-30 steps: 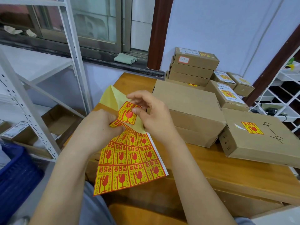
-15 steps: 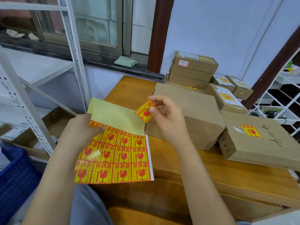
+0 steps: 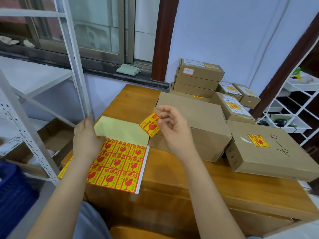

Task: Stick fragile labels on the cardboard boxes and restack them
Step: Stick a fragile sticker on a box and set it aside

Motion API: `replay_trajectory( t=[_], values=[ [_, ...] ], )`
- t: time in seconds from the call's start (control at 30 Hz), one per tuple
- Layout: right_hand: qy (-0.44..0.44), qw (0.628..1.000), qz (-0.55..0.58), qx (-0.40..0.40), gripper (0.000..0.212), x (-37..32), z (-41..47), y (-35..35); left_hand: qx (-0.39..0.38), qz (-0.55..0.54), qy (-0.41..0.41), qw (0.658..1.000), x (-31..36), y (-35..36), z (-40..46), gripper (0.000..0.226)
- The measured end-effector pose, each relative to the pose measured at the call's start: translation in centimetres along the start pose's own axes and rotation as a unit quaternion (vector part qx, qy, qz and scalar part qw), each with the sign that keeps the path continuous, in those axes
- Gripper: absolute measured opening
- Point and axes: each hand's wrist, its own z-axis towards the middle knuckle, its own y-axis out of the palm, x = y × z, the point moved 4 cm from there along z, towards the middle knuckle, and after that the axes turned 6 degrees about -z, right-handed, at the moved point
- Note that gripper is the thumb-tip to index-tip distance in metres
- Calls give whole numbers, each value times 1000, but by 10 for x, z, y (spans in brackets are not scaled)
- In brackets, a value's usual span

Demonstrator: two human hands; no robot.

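Note:
My left hand (image 3: 87, 138) holds a sheet of red-and-yellow fragile labels (image 3: 119, 164) by its left edge, over the near left part of the wooden table (image 3: 224, 183). The sheet's top rows are bare yellow backing. My right hand (image 3: 174, 130) pinches one peeled fragile label (image 3: 150, 124) just in front of the near left corner of a large plain cardboard box (image 3: 198, 116), which sits on another box. To the right lies a flat box (image 3: 269, 150) with a fragile label and handwriting on top.
A stack of three boxes (image 3: 198, 78) stands at the table's back, with smaller labelled boxes (image 3: 236, 106) beside it. A white metal shelf frame (image 3: 74, 57) rises at left, a blue crate (image 3: 12, 195) below it. A white wire rack (image 3: 293, 111) stands at right.
The label came fully off the sheet in my right hand and moved right toward the large box. My left hand lowered the sheet flatter over the table.

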Motion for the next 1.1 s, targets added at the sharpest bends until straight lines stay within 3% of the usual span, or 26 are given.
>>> replay_trajectory(
  t=[0.1,0.17,0.4,0.47,0.63,0.77,0.9,1.1],
  values=[
    [-6,999,-32,-8,43,0,-1,-3,31,-127,29,991,28,3,-24,41],
    [-10,998,-53,-17,47,-1,-2,-5,-11,-220,36,975,54,7,-40,25],
    [-12,997,-76,-21,55,-4,-8,-28,-164,-365,174,900,136,5,-69,49],
    [-12,997,-75,-6,59,-5,-10,-40,-168,-391,173,888,149,5,-73,44],
    [-3,997,-81,-9,57,-5,-14,-66,-138,-369,177,902,171,13,-75,17],
    [-4,998,-65,25,48,-5,-17,-87,-157,-407,157,886,191,21,-79,14],
    [-20,988,-81,128,38,-2,-21,-114,-140,-479,92,861,209,27,-80,17],
    [17,985,16,172,21,4,-26,-132,-177,-517,47,836,235,37,-84,18]
  ],
)
